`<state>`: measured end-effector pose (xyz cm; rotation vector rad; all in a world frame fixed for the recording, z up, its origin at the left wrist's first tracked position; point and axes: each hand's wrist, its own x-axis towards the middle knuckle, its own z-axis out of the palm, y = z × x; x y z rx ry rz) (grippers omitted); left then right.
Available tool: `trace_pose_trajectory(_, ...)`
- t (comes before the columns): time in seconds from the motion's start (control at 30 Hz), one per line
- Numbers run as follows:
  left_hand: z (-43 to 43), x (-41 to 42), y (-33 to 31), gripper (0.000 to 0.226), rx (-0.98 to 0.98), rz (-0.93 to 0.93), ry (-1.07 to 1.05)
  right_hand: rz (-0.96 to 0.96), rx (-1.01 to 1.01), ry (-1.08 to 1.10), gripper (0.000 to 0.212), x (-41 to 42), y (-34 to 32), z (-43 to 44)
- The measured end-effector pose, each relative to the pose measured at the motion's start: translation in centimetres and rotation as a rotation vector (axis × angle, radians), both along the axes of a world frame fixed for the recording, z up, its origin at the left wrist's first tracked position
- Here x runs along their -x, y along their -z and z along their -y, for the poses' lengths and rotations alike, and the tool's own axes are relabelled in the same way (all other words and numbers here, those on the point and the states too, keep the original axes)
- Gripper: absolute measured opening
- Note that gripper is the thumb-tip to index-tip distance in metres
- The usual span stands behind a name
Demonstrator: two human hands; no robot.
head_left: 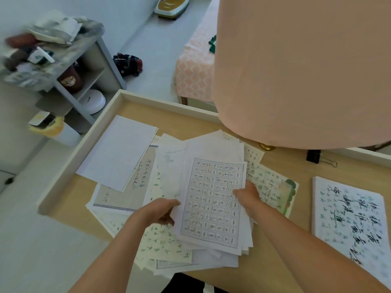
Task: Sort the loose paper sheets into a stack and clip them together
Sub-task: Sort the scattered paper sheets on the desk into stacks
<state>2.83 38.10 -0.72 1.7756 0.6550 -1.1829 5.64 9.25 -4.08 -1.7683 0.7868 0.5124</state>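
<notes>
A stack of paper sheets (211, 204) with a printed grid of characters on top is held over the wooden table (275, 250). My left hand (157, 210) grips its left edge, fingers curled under the sheets. My right hand (247, 194) pinches the right edge, thumb on top. Loose sheets lie spread beneath and around: a blank white sheet (118, 152) at the left, a beige sheet with handwriting (129, 191), green-printed practice sheets (273, 187) to the right and near the front edge. A black binder clip (317, 157) lies at the back right.
A separate pile of calligraphy sheets (351, 220) lies at the far right. A large pink lampshade (302, 68) hangs over the table's back right. A raised white rim (80, 144) borders the table. A cluttered shelf unit (63, 66) stands on the left.
</notes>
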Motion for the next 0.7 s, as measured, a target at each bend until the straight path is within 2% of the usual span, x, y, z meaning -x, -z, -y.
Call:
trace_pose_trajectory(0.07, 0.2, -0.1, -0.2, 0.05, 0.043, -0.037, 0.029, 0.0, 0.017, -0.063, 0.048, 0.1, 0.0, -0.9)
trace_pose_trajectory(0.17, 0.9, -0.6, -0.2, 0.04, -0.011, 0.129, 0.154, 0.025, 0.072, -0.146, 0.052, 0.5, -0.3, -1.7)
trace_pose_trajectory(0.27, 1.5, -1.4, 0.5, 0.04, -0.041, 0.262, 0.065, 0.013, 0.143, -0.288, 0.051, 1.0, -0.2, -1.8)
trace_pose_trajectory(0.33, 2.0, -1.8, 0.2, 0.032, 0.015, 0.264, -0.029, -0.012, 0.189, -0.404, 0.052, 1.2, -0.2, -1.6)
trace_pose_trajectory(0.47, 3.3, -2.3, 0.4, 0.033, 0.058, 0.308, -0.053, -0.01, 0.318, -0.594, 0.053, 1.1, -0.6, -1.0)
trace_pose_trajectory(0.53, 3.5, -2.2, 0.8, 0.033, 0.045, 0.351, -0.113, 0.012, 0.426, -0.597, 0.052, 0.9, -0.8, -0.4)
trace_pose_trajectory(0.6, 3.1, -1.8, 0.9, 0.03, 0.057, 0.385, -0.161, 0.02, 0.477, -0.56, 0.065, 0.3, -1.1, 0.2)
trace_pose_trajectory(0.7, 2.1, -0.9, 0.2, 0.024, 0.118, 0.402, -0.196, 0.111, 0.345, -0.353, 0.078, -1.8, -2.4, 0.3)
